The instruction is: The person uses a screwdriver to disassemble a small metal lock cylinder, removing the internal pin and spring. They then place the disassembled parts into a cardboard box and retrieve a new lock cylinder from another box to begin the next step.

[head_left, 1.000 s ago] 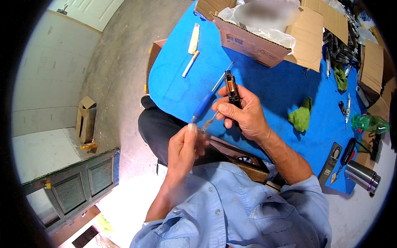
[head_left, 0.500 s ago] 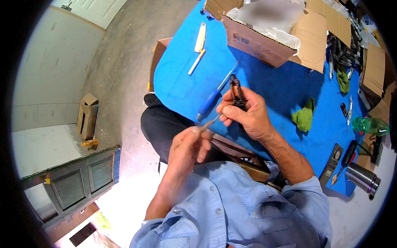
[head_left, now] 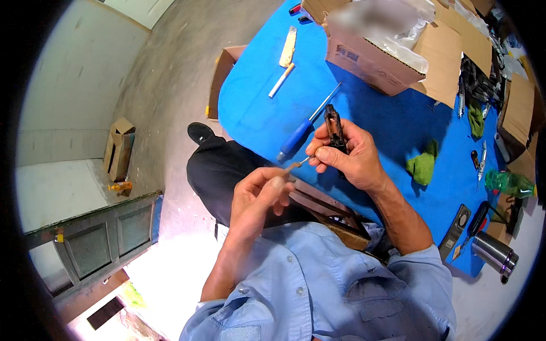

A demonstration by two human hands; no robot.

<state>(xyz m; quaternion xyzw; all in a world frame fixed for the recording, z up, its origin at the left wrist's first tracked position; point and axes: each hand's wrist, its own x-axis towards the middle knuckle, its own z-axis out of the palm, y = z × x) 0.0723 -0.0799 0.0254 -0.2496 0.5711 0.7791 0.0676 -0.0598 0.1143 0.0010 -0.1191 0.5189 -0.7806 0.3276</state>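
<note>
My right hand [head_left: 355, 156] is closed round a small black mechanical part [head_left: 335, 128] with a copper-coloured piece showing inside, held upright over the blue mat [head_left: 261, 96]. My left hand [head_left: 259, 202] pinches a small, blurred driver with a pale translucent handle [head_left: 292, 167]; its thin shaft reaches the underside of my right hand's grip, and its tip's contact is unclear. A blue-handled screwdriver [head_left: 296, 139] lies on the mat left of the black part. A green cloth [head_left: 421, 167] lies to the right of my right hand.
A pale blade-like item [head_left: 287, 45] and a white stick [head_left: 281, 80] lie farther back. An open cardboard box [head_left: 375, 68] stands behind them. Along the right are dark tools [head_left: 472, 77], a green bottle [head_left: 506, 184] and a steel tumbler [head_left: 492, 256]. My black-trousered leg [head_left: 222, 182] sits left.
My left hand has risen slightly and turned with the small driver; my right hand and the black part sit a little farther right in view, as the whole scene has also shifted.
</note>
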